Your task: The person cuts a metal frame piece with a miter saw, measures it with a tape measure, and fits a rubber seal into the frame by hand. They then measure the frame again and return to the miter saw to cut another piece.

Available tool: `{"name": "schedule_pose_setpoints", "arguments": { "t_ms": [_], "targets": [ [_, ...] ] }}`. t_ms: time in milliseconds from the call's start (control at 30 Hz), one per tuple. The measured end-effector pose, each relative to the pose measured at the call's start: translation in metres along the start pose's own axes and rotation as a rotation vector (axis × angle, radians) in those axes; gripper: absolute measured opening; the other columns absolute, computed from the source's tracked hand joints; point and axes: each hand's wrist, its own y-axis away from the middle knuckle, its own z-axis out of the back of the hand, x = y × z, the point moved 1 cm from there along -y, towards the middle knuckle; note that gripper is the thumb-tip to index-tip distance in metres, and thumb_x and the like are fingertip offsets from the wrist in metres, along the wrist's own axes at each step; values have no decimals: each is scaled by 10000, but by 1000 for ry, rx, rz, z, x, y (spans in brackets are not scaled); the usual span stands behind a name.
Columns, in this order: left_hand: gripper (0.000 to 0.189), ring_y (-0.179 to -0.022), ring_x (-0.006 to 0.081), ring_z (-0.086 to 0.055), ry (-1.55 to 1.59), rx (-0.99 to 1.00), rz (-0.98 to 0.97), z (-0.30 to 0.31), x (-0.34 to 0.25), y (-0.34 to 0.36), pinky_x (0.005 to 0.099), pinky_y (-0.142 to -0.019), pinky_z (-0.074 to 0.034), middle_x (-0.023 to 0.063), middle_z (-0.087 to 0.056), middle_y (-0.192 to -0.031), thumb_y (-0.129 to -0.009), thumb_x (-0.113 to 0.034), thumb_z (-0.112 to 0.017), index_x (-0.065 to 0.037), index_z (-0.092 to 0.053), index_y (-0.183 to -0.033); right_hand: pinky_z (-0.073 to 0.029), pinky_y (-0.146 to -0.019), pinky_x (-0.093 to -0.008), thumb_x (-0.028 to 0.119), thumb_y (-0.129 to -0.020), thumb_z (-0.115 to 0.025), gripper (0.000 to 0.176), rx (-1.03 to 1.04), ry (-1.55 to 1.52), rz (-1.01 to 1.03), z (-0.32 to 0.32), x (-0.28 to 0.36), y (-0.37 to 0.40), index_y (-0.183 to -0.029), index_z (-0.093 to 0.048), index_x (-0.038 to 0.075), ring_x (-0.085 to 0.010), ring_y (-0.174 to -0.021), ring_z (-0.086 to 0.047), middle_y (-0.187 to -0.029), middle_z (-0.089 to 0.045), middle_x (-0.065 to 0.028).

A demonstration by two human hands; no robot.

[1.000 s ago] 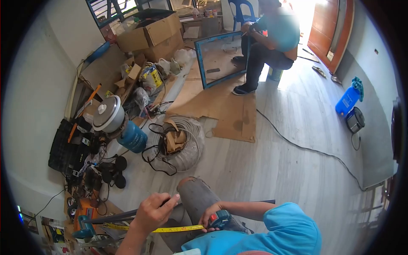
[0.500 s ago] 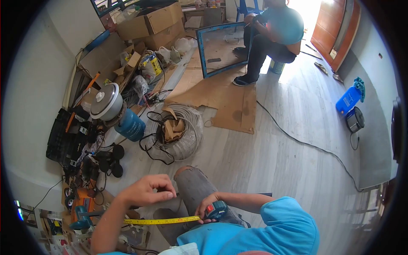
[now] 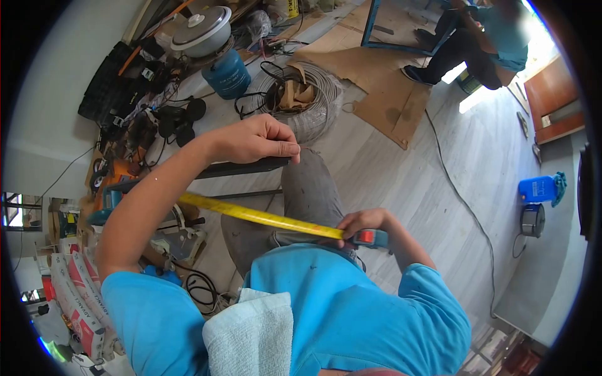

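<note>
My right hand (image 3: 367, 220) is wrapped around a tape measure (image 3: 370, 238) with a teal case and a red button, held near my lap. Its yellow blade (image 3: 263, 219) is pulled out to the left across my thighs and passes behind my left forearm, where its end is hidden. Above my knee, my left hand (image 3: 266, 141) is closed, thumb against curled fingers; whatever it pinches, if anything, does not show. A long dark bar (image 3: 241, 168) runs just beneath that hand, its right end near the fingertips.
A wire coil (image 3: 320, 113), a teal gas cylinder (image 3: 226, 74) and scattered tools lie ahead and left. Another person (image 3: 489, 37) sits beyond by a blue frame (image 3: 370, 25) on cardboard (image 3: 395, 113). A cable (image 3: 464, 194) crosses the floor at right.
The view has tilted down and turned. My left hand has curled further and now hovers over the dark bar. More yellow blade shows, and the right hand still grips the tape measure.
</note>
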Motion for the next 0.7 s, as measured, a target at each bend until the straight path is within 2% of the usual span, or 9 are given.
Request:
{"name": "schedule_pose_setpoints", "arguments": {
  "t_ms": [167,233,367,467,500,533,567,633,700],
  "targets": [
    [188,-810,44,-544,-30,59,-100,-4,-4,3,216,-754,-437,-17,-654,-842,-917,-203,-622,-25,-679,-927,-470,-723,-264,114,-876,-549,230,-181,-77,-105,11,-49,57,-1044,-644,-11,-131,-785,-596,-876,-642,-64],
    [182,-788,44,-544,-19,58,-64,-5,2,4,225,-731,-444,-17,-649,-823,-888,-205,-661,-27,-672,-925,-461,-788,-272,124,-875,-556,218,-315,57,-89,14,-64,70,-1026,-658,5,-128,-834,-588,-904,-642,-49],
    [205,-757,48,-527,-54,-10,-123,-12,6,11,231,-682,-429,-25,-625,-792,-884,-232,-667,-28,-647,-879,-503,-679,-295,160,-830,-554,219,-357,-216,-52,18,-71,84,-964,-637,8,-172,-741,-617,-839,-639,-87],
    [209,-790,56,-533,-72,-19,-123,-15,4,15,240,-724,-433,-19,-629,-824,-906,-241,-640,-32,-649,-905,-516,-704,-344,173,-849,-588,203,-595,-441,55,43,-97,83,-978,-588,16,-204,-776,-609,-872,-603,-101],
    [207,-805,58,-536,-78,-18,-117,-17,6,18,244,-743,-435,-16,-632,-840,-916,-239,-626,-33,-649,-917,-532,-710,-354,172,-851,-605,201,-408,-745,126,77,-129,75,-983,-600,21,-220,-762,-623,-865,-616,-106],
    [217,-818,59,-536,-68,11,-115,-20,8,19,247,-757,-432,-14,-632,-851,-923,-248,-617,-33,-649,-925,-552,-710,-372,174,-862,-591,239,-763,-580,-50,90,-138,74,-1043,-614,20,-249,-749,-649,-874,-640,-122],
    [228,-830,60,-535,-56,39,-115,-24,12,18,250,-771,-429,-13,-632,-863,-929,-256,-608,-32,-649,-934,-565,-695,-399,199,-884,-558,301,-818,-437,-61,91,-139,72,-1117,-612,15,-271,-741,-667,-886,-658,-135],
    [259,-876,63,-541,15,98,-110,-27,21,15,254,-816,-419,-7,-629,-884,-950,-281,-577,-31,-642,-933,-557,-707,-439,230,-914,-486,331,-769,-587,-86,115,-169,64,-1140,-612,24,-296,-765,-668,-889,-655,-160],
    [260,-864,70,-558,62,116,-89,-30,15,18,256,-815,-428,-9,-618,-861,-953,-284,-569,-35,-628,-908,-537,-763,-448,263,-911,-484,354,-518,-818,13,164,-236,49,-1163,-594,40,-325,-871,-650,-981,-645,-178]
  ]
}}
